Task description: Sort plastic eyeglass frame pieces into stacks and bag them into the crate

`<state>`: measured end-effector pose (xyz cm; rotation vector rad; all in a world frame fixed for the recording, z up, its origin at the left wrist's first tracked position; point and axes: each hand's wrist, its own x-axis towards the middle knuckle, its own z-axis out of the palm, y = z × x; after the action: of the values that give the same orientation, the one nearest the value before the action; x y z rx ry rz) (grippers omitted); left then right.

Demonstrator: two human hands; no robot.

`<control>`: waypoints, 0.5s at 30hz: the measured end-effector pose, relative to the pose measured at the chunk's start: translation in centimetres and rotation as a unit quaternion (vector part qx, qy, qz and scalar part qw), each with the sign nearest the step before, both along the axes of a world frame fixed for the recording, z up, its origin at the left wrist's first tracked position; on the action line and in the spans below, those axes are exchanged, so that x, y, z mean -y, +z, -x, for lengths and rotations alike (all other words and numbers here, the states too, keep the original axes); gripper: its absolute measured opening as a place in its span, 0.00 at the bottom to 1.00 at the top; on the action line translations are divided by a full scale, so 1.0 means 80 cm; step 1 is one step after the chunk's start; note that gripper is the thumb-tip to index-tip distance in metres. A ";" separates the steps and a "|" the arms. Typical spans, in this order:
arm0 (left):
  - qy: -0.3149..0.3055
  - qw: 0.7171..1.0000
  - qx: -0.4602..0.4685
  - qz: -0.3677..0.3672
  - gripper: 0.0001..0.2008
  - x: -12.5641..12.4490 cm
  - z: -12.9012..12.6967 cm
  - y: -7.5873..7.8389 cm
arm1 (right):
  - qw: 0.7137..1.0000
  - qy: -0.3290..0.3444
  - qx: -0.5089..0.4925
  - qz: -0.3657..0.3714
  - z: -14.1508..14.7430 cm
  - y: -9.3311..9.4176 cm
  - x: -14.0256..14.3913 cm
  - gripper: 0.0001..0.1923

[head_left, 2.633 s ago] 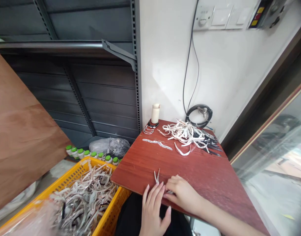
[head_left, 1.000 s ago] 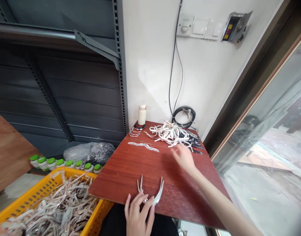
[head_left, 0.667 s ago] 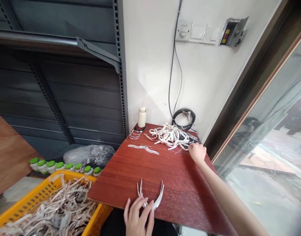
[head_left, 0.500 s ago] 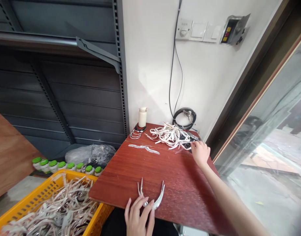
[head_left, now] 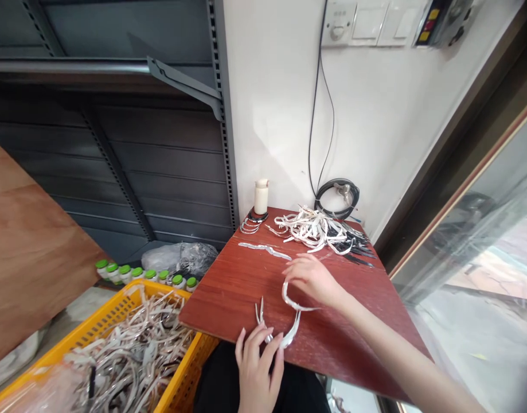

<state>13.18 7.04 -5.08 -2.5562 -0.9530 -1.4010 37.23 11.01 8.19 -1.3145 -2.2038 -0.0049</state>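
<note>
My left hand (head_left: 260, 361) is at the table's front edge, its fingers closed on U-shaped, silvery-white curved strips (head_left: 292, 332) whose thin tips point away from me. Just beyond it, my right hand (head_left: 312, 279) pinches one more curved white strip (head_left: 294, 304), which hangs below the fingers close to the tips of the held ones. A tangled pile of white strips (head_left: 312, 229) lies at the back of the red-brown table (head_left: 229, 298), with black strips (head_left: 353, 244) beside it. A flat, clear-grey strip (head_left: 263, 248) rests alone toward the left.
A yellow crate (head_left: 190, 358) full of similar strips stands left of the table. Behind it are green-lidded jars (head_left: 150, 275) and a plastic bag (head_left: 181, 258). A cream bottle (head_left: 261, 197) and a coiled black cable (head_left: 337, 198) sit by the wall. Glass (head_left: 473, 287) borders the right.
My right hand has come from the pile toward my left hand, bringing a curved white strip. My left hand keeps its hold at the edge. The camera view has shifted slightly.
</note>
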 end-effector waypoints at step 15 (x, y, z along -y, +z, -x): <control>0.018 0.999 0.037 0.020 0.19 -0.002 -0.002 -0.008 | 0.979 -0.075 -0.001 0.188 0.082 -0.035 0.056 0.06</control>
<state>13.36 7.22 -5.74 -2.5178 -1.0420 -1.4906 30.71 6.51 5.35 -1.6785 -2.1677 0.3737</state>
